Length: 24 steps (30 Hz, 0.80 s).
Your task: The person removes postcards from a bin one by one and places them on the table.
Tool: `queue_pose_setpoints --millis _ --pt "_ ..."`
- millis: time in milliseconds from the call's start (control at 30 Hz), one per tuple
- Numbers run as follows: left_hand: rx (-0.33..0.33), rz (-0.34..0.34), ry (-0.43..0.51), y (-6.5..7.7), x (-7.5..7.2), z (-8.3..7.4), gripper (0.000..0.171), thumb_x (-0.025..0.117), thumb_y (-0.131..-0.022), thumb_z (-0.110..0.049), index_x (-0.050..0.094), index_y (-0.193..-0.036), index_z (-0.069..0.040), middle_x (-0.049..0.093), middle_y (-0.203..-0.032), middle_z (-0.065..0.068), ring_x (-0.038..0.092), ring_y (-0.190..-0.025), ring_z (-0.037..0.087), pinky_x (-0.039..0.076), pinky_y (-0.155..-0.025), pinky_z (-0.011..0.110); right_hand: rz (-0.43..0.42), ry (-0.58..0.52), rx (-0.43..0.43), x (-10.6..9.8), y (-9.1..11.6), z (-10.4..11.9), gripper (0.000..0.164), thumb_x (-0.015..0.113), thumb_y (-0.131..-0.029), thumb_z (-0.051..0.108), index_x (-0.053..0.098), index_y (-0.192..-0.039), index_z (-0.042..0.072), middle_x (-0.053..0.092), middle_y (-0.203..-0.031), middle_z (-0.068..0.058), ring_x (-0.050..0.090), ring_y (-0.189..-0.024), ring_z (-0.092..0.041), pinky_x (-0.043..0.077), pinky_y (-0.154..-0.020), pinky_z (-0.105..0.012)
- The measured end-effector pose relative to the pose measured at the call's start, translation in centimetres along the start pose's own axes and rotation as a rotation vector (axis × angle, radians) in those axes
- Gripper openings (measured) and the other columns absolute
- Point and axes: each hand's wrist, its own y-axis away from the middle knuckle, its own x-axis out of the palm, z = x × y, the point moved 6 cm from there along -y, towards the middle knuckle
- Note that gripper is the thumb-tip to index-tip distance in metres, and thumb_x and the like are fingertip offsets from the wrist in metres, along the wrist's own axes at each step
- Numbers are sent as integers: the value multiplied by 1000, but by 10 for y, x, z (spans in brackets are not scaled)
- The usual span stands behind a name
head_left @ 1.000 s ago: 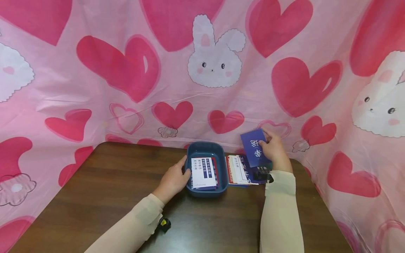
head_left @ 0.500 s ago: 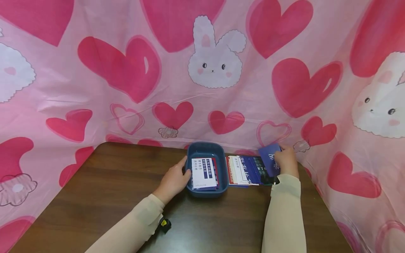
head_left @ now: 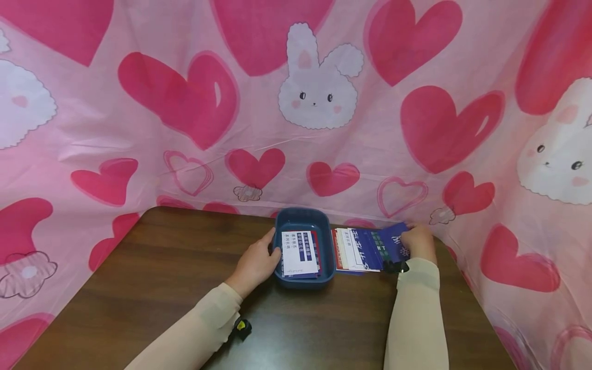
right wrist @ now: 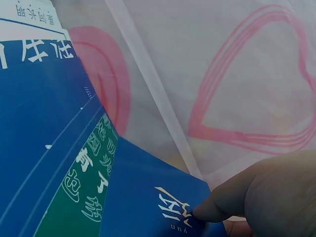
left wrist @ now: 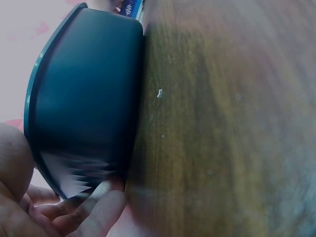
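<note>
A dark blue plastic bin point(head_left: 302, 284) stands on the table, holding a small pile of printed cards point(head_left: 296, 252) with a white one on top. My left hand point(head_left: 253, 263) grips the bin's left side; in the left wrist view its fingers point(left wrist: 101, 210) touch the outer wall. Right of the bin lies an overlapping row of cards point(head_left: 363, 249) in red, white, blue and green. At the row's right end my right hand point(head_left: 420, 244) pinches a blue card point(right wrist: 143, 182) with white characters. Its thumb point(right wrist: 222, 197) lies on the card's face; the other fingers are mostly hidden. This card overlaps a green card point(right wrist: 81, 185).
The brown wooden table point(head_left: 185, 288) ends at the back against a pink curtain point(head_left: 259, 103) printed with hearts and rabbits. Black wrist-camera pieces point(head_left: 242, 328) sit at the cuffs. The card row reaches close to the curtain.
My right hand has carried the blue card right and lowered it onto the right end of the row, uncovering the green card. My left hand has stayed on the bin.
</note>
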Motion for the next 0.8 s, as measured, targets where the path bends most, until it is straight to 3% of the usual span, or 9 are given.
queue_pose_setpoints --millis 167,367,567,800 --pt "-1 -1 -4 0 1 1 77 66 -114 -35 32 -181 -19 47 -180 12 51 -163 43 45 -125 69 96 -8 20 9 9 0 57 55 -104 10 50 -156 -14 53 -154 -48 58 -138 -66 49 -118 -78" --pt "2 -2 -1 0 1 1 77 67 -113 -36 32 -180 -19 47 -180 11 51 -163 42 46 -125 68 66 60 23 10 13 0 59 57 -105 18 54 -149 -19 57 -147 -48 63 -131 -63 51 -117 -75" --pt "5 0 -2 -1 1 1 77 66 -114 -35 32 -180 -18 47 -180 12 50 -164 42 45 -126 67 80 -8 118 12 17 -7 69 66 -106 26 47 -156 -17 57 -148 -46 62 -132 -62 52 -116 -75" --pt "9 1 -2 -2 1 2 76 66 -114 -35 33 -180 -18 47 -180 12 51 -164 42 46 -125 67 53 26 108 11 17 -6 68 73 -102 28 53 -151 -14 62 -141 -42 65 -121 -57 57 -109 -73"
